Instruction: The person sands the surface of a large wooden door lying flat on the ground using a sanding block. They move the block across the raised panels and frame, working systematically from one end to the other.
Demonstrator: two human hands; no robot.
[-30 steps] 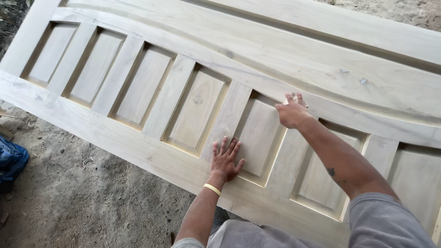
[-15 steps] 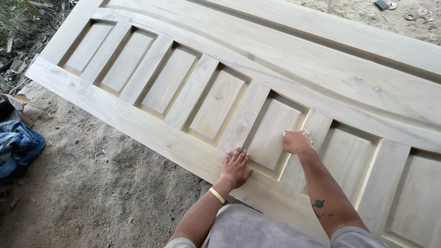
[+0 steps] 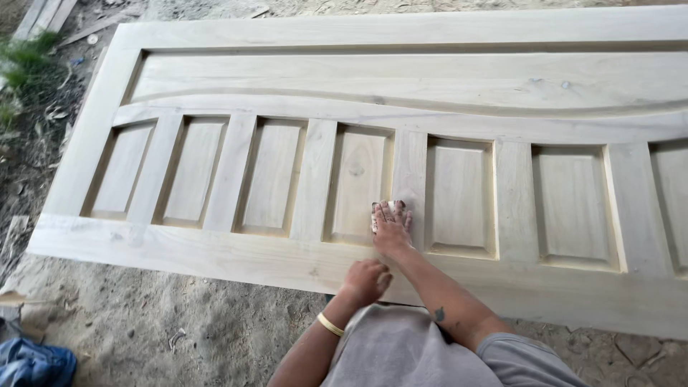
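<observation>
A pale, unfinished wooden door (image 3: 401, 79) lies flat over sandy ground (image 3: 143, 330), filling most of the view from nine o'clock to three o'clock. It has a long panel with a wavy lower edge along twelve o'clock and, beneath it, a row of sunken upright panels divided by plain stiles. The ground at six and seven o'clock is loose grey dirt with small scraps. At eleven o'clock lie a few wood offcuts (image 3: 43, 16) and a tuft of grass (image 3: 25, 61). A crumpled blue cloth (image 3: 32, 364) sits at the seven o'clock corner.

The right hand (image 3: 392, 228) rests near the middle of the door, on the stile between two sunken panels. Its fingers (image 3: 390, 212) are stretched flat, pressing down a small pale sheet of sandpaper (image 3: 375, 215), whose edge shows at the hand's nine o'clock side. The left hand (image 3: 365, 281) sits just toward six o'clock from it, on the door's bottom rail, fingers curled loosely under and holding nothing that shows. A yellow bangle (image 3: 330, 325) circles the left wrist.

No containers show here.
</observation>
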